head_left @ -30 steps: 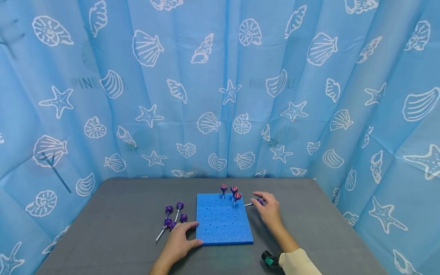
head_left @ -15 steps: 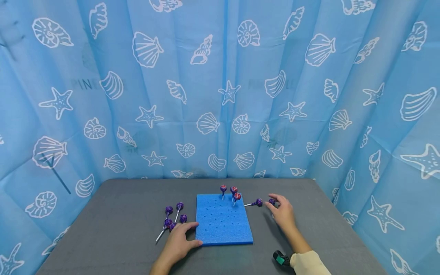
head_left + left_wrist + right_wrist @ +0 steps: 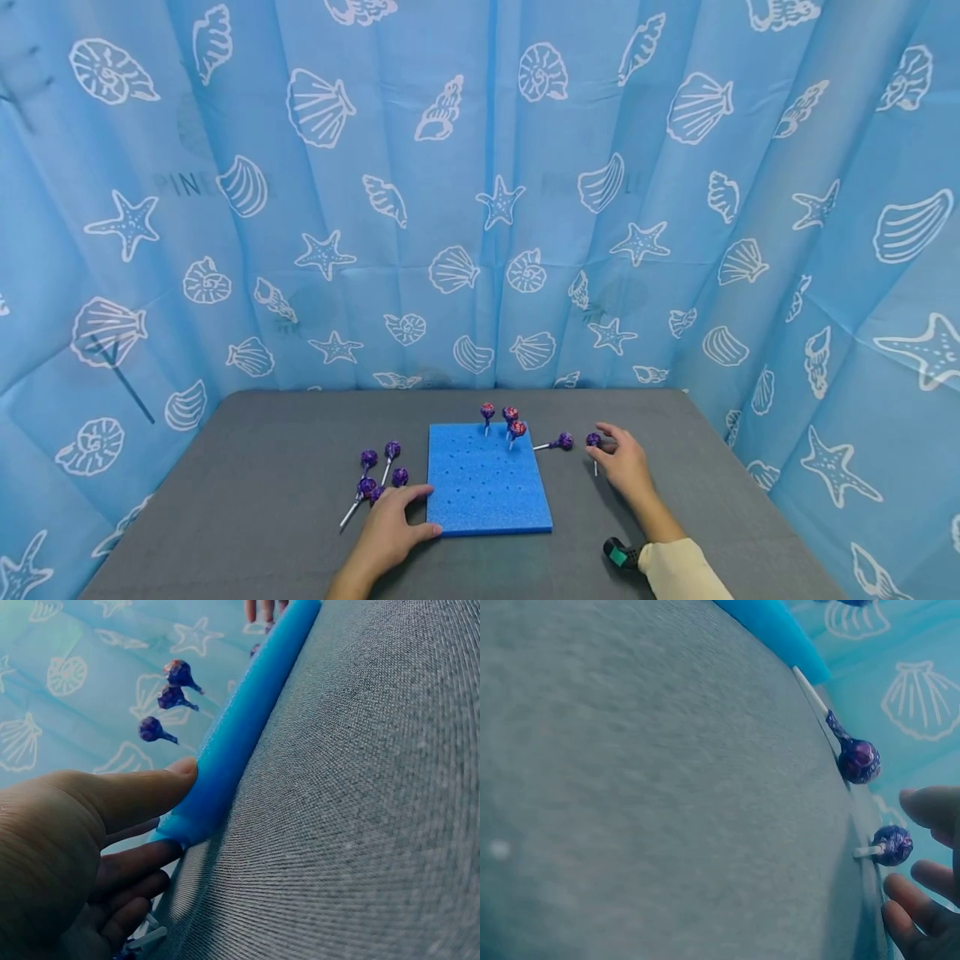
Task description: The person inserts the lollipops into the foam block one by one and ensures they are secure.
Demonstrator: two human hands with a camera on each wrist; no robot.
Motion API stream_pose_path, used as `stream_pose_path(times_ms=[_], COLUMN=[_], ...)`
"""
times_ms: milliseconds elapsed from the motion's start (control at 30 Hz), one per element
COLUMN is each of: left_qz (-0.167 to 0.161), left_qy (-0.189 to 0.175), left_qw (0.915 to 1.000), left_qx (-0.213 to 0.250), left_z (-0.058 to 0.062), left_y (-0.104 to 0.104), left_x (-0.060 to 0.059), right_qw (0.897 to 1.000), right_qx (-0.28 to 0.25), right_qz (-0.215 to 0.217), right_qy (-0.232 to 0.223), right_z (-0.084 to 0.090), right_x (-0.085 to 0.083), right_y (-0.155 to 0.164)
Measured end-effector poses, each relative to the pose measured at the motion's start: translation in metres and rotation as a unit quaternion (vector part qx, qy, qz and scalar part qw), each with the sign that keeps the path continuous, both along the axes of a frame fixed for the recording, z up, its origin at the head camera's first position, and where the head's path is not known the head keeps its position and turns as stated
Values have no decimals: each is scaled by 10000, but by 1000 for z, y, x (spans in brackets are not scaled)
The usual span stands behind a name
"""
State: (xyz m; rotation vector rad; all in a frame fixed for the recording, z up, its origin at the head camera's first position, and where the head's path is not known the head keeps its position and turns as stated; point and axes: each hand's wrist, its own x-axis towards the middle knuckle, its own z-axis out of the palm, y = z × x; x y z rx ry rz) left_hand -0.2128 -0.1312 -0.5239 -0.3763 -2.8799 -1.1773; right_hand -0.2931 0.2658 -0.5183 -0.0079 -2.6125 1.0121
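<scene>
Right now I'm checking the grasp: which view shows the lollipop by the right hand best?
The right wrist view: the lollipop shows large beside the right hand's fingertips. The head view shows it tiny at the right hand. The left wrist view doesn't clearly show it.

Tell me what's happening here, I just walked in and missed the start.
A person is working with lollipops and a blue foam board on a grey table. Three lollipops stand in the board. The left hand presses against its near left corner. The right hand reaches for a purple lollipop lying right of the board.
</scene>
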Motion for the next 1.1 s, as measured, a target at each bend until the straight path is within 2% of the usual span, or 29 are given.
stream_pose_path(times_ms=[300,567,700,1100], left_qz=[-38,-76,-63,-13], left_qy=[162,281,310,170], left_qw=[9999,9996,9995,9998], left_qx=[-20,-4,-27,-92], left_z=[-1,-2,-3,0], left_y=[0,-1,0,1], left_x=[0,0,0,-1], right_qw=[9988,9953,9942,9930], right_qx=[216,361,412,513], right_qz=[168,398,499,502], right_qy=[-397,-803,-864,-940], right_z=[1,5,8,11], right_x=[-8,-21,-26,-24], right_y=[4,9,11,12])
